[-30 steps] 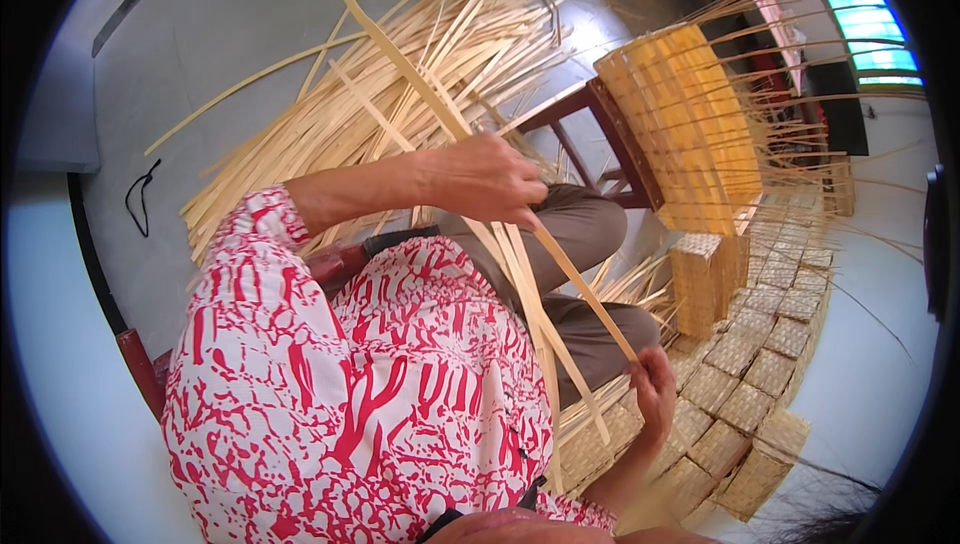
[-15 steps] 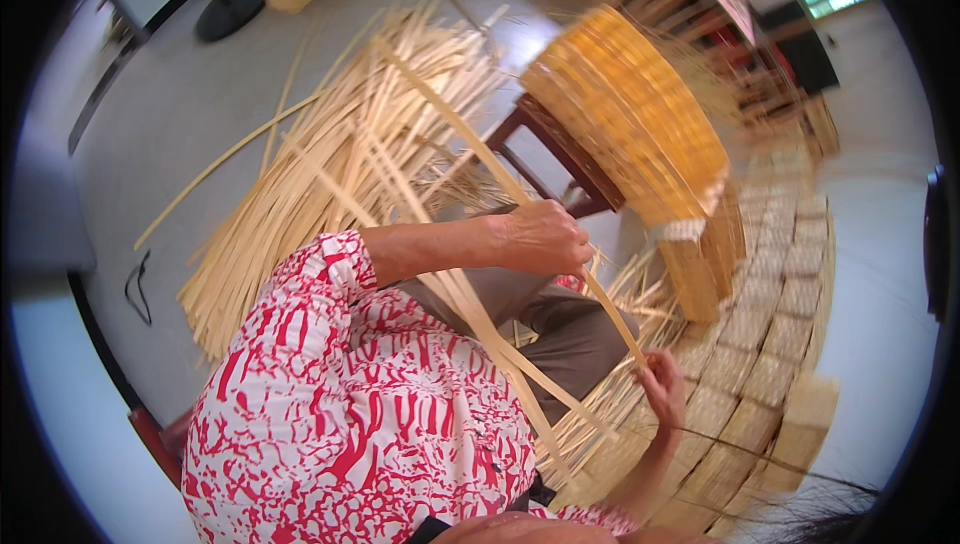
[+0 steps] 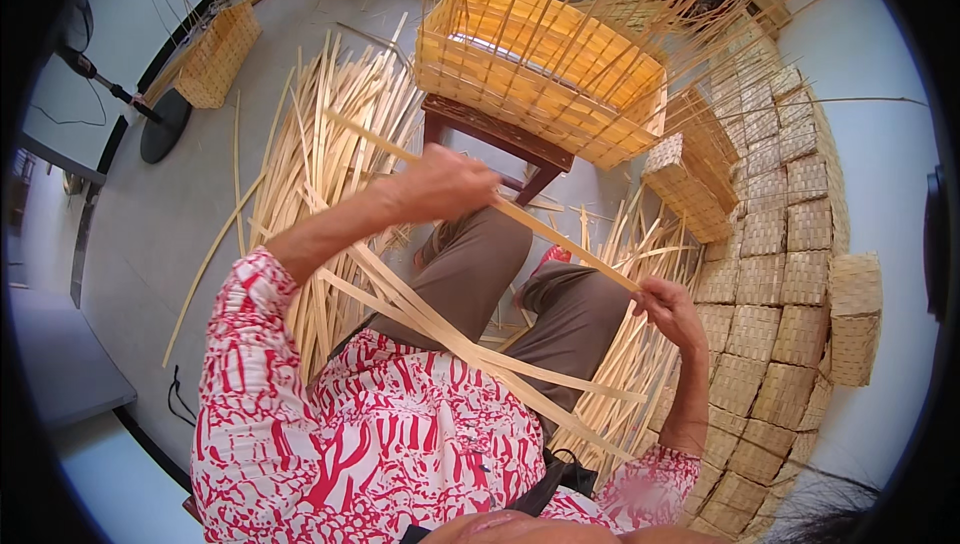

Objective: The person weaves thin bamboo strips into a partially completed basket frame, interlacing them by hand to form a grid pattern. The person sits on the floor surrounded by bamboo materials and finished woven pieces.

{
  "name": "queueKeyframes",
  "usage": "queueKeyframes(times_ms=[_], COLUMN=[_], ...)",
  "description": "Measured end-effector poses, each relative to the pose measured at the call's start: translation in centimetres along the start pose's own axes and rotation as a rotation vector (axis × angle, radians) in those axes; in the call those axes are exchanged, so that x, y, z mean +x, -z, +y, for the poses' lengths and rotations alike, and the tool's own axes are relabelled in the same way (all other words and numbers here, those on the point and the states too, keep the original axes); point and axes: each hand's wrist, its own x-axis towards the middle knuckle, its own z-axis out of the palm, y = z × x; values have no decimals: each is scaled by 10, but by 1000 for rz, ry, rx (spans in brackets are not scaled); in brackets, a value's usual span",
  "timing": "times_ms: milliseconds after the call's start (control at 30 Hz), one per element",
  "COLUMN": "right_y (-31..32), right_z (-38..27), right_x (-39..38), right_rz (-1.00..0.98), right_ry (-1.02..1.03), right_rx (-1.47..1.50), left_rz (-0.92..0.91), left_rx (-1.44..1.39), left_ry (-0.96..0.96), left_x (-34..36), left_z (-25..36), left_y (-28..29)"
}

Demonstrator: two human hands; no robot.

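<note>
My left hand [image 3: 445, 184] is closed around a long flat bamboo strip [image 3: 560, 239] in front of my knees. My right hand [image 3: 668, 309] grips the same strip lower down, to the right of my right knee. The strip runs slanted between both hands. More loose strips [image 3: 450, 329] lie across my lap. A half-woven yellow bamboo basket [image 3: 540, 69] with upright strips sticking out sits on a small wooden stool [image 3: 500, 139] just beyond my hands.
A large pile of bamboo strips [image 3: 320, 159] lies on the floor at left, more by my right leg. Several finished woven baskets [image 3: 770, 274] are stacked along the right. Another basket [image 3: 215, 54] and a fan stand [image 3: 160, 119] are at far left.
The view has tilted so the basket on the stool now sits ahead at the top. My left hand moved up along the strip; my right hand still holds its lower part.
</note>
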Motion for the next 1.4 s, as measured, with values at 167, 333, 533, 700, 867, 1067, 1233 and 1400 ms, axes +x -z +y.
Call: queueKeyframes(times_ms=[167, 333, 533, 700, 867, 1067, 1233, 1400], right_y=[-10, -6, -17, -41, -58, -68, -55, -19], right_z=[-14, 2, -29, -30, -33, -39, -42, -75], right_x=[4, 21, 36, 70, 110, 142, 150, 160], right_rz=[-80, -76, 138, 253, 488, 543, 648, 815], right_ry=[1, 26, 365, 454, 552, 571, 650, 702], right_rx=[52, 192, -391, -511, -599, -621, -574, -625], left_rz=[-61, 307, 564, 356, 569, 132, 139, -56], left_rx=[61, -205, -346, -408, -789, -512, -574, -651], left_ry=[38, 417, 360, 408, 247, 377, 202, 20], left_x=[-6, 26, 60, 75, 83, 120, 129, 150], left_z=[-34, -70, -150, -156, -137, -100, -105, -71], left_y=[36, 54, 85, 126, 144, 155, 185, 200])
